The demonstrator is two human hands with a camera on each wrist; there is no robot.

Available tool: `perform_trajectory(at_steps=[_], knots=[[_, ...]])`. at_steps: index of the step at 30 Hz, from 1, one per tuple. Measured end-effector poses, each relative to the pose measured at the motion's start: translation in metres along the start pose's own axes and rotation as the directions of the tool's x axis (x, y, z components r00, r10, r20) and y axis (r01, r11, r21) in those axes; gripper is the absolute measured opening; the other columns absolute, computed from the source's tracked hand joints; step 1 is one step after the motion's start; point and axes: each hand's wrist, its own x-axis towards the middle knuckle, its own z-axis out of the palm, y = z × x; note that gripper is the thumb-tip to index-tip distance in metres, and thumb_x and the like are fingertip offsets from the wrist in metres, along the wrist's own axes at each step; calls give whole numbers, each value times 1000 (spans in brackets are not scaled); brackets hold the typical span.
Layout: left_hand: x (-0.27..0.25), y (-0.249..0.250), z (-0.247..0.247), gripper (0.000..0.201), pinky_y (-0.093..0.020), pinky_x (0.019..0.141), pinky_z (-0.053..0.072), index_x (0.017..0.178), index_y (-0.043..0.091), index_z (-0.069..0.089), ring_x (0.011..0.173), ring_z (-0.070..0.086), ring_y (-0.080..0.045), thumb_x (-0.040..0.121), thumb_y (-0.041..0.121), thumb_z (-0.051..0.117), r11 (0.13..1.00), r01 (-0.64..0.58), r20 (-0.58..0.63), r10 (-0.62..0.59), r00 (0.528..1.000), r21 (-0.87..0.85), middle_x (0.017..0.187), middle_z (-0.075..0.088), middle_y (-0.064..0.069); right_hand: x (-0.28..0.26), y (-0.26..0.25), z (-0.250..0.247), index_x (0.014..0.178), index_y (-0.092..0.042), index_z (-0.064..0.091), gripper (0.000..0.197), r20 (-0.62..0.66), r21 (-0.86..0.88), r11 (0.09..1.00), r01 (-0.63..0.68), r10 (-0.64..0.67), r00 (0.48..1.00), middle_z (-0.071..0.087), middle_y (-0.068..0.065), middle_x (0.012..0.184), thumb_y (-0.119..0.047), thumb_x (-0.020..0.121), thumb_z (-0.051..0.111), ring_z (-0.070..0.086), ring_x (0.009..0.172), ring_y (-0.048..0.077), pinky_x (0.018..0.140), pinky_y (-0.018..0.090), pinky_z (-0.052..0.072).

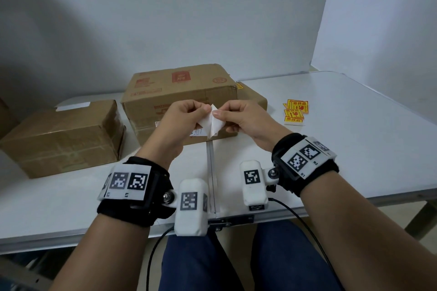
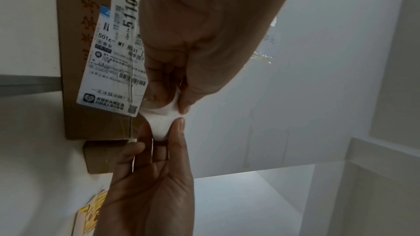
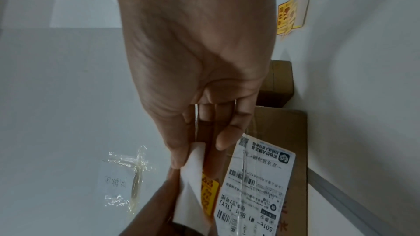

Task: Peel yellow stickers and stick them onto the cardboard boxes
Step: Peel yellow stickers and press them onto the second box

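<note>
Above the table's middle, both hands hold one yellow sticker [image 1: 213,123] by its top corner, white underside toward me. My left hand [image 1: 207,109] pinches one white layer and my right hand [image 1: 216,114] pinches the other, so the two layers spread apart below. The right wrist view shows the sticker's yellow printed face [image 3: 209,195] beside the white paper [image 3: 193,173]. Just behind the hands stands the large cardboard box [image 1: 179,88] with a shipping label [image 2: 109,60] on its front. A second cardboard box [image 1: 63,137] lies at the left.
A loose pile of yellow stickers [image 1: 295,111] lies on the white table [image 1: 354,137] to the right. A small flat box [image 1: 254,99] sits behind the large box's right end. A metal seam [image 1: 210,160] runs down the table's middle. Walls stand close behind.
</note>
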Motion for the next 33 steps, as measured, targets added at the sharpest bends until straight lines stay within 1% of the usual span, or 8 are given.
perform_trajectory(at_steps=[4,10,14,18,22,27,29,33], knots=[[-1,-1,4,17,-17,66,50,91,1,66,70,62,-10,96,13,56,999,-1,-40,-1,999,-54,82,68,-6,0,0,0,73,-17,66,15,-6,57,998,-10,11,1000,67,-5,72,-19,88,68,58,64,5,65,18,48],[-1,-2,7,19,-27,77,52,96,-1,67,79,62,-16,96,16,57,993,5,-96,-16,995,-114,89,69,-11,0,-1,1,76,-14,65,14,-22,154,988,-19,22,1000,67,-4,74,-17,89,66,62,64,3,62,16,49],[-1,-3,8,17,-23,70,50,93,5,67,76,61,-14,96,18,58,989,22,-109,-38,993,-145,88,69,-7,0,2,2,82,-12,66,10,-22,217,976,-30,36,999,68,0,80,-16,91,64,62,66,4,65,17,49],[2,0,6,29,-29,74,53,91,5,66,77,63,-17,96,32,56,1000,29,-71,-29,997,-3,87,71,-8,0,1,0,82,-14,66,11,-14,183,983,-23,26,1000,66,0,78,-18,92,63,61,65,3,62,16,49],[-2,7,9,48,-24,60,46,85,2,68,61,56,-12,89,49,60,982,-52,-85,68,994,180,71,67,-4,1,-4,-2,84,-14,66,10,-11,149,989,-14,16,1000,64,-4,74,-18,92,62,60,63,1,62,16,49],[-1,10,6,34,-31,61,45,85,1,66,54,52,-11,88,35,67,970,-125,-107,150,983,206,72,66,-10,2,-4,-2,78,-16,67,13,-30,138,990,-22,27,999,67,-4,74,-20,90,65,63,64,5,61,16,48],[0,8,5,32,-30,59,43,85,-1,64,53,51,-11,90,31,66,971,-123,-125,150,981,203,71,64,-9,2,-4,-1,78,-15,67,13,-35,153,988,-26,32,999,69,-1,77,-20,90,66,64,65,9,60,16,48],[1,2,6,27,-27,54,42,81,6,64,53,51,-9,92,31,63,961,-134,-197,184,963,243,70,65,-3,4,-3,5,83,-12,69,9,-96,174,985,-18,36,995,70,-2,73,-18,89,67,63,59,5,57,15,48]])
